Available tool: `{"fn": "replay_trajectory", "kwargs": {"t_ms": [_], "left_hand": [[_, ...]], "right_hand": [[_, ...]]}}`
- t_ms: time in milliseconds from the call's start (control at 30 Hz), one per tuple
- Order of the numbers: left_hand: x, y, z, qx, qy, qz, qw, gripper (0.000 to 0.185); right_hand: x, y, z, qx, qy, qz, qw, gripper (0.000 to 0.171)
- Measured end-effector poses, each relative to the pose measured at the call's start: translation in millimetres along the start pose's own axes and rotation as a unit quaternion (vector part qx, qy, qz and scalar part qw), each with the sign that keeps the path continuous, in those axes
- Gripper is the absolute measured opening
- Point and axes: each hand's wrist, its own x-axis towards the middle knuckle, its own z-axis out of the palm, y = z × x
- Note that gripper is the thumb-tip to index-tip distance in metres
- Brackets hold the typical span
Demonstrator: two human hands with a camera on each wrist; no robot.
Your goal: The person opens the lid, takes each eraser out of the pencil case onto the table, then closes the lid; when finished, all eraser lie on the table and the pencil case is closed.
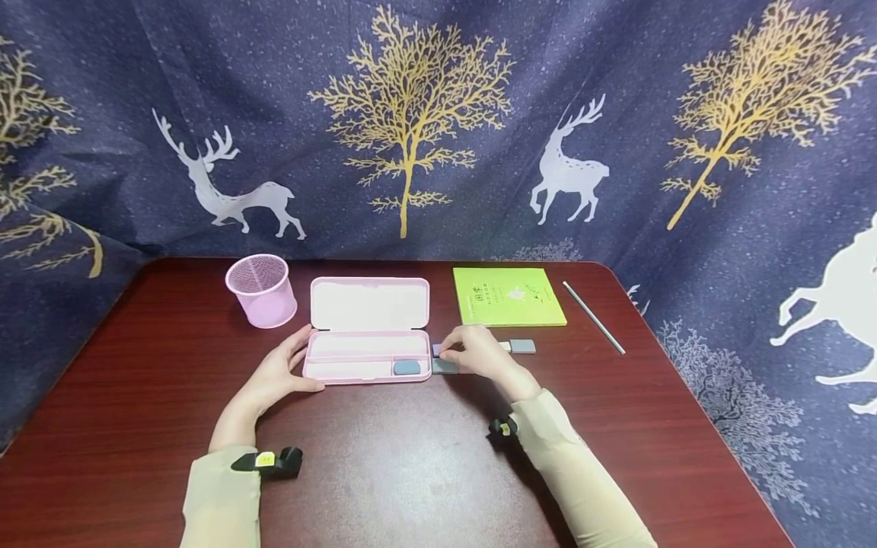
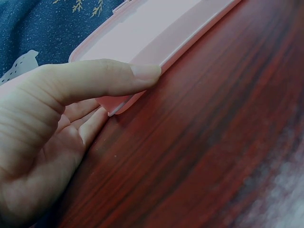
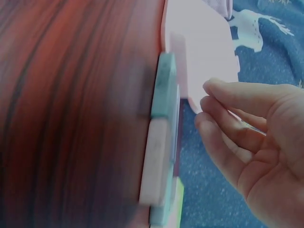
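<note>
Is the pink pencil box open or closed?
Open. The pencil box has its lid folded back flat on the table, and a blue eraser lies inside the tray.

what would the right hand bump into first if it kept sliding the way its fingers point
The right hand points left, toward the open pink pencil case. Its fingertips sit at the small erasers beside the case's right end, so it would likely meet those first, then the case wall; depth between them is unclear.

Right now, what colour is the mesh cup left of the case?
Pink; the cup shows best in the head view.
</note>
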Motion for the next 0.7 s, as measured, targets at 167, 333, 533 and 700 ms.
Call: {"fn": "replay_trajectory", "kwargs": {"t_ms": [167, 333, 533, 700], "left_hand": [[0.3, -0.5, 0.5, 0.01, 0.001, -0.001, 0.9999, 0.11], [-0.2, -1.0, 0.4, 0.007, 0.002, -0.001, 1.0, 0.11], [0.0, -1.0, 0.6, 0.005, 0.002, -0.003, 1.0, 0.11], [0.2, -1.1, 0.2, 0.008, 0.003, 0.0, 1.0, 0.11]], "right_hand": [[5.5, -12.6, 5.0, 0.014, -0.002, -0.015, 1.0, 0.01], [10.4, -22.6, 12.1, 0.017, -0.005, -0.03, 0.999, 0.009], [14.7, -30.9, 21.3, 0.014, -0.014, -0.038, 0.999, 0.01], [17.2, -38.2, 24.1, 0.017, -0.026, -0.023, 0.999, 0.01]]}}
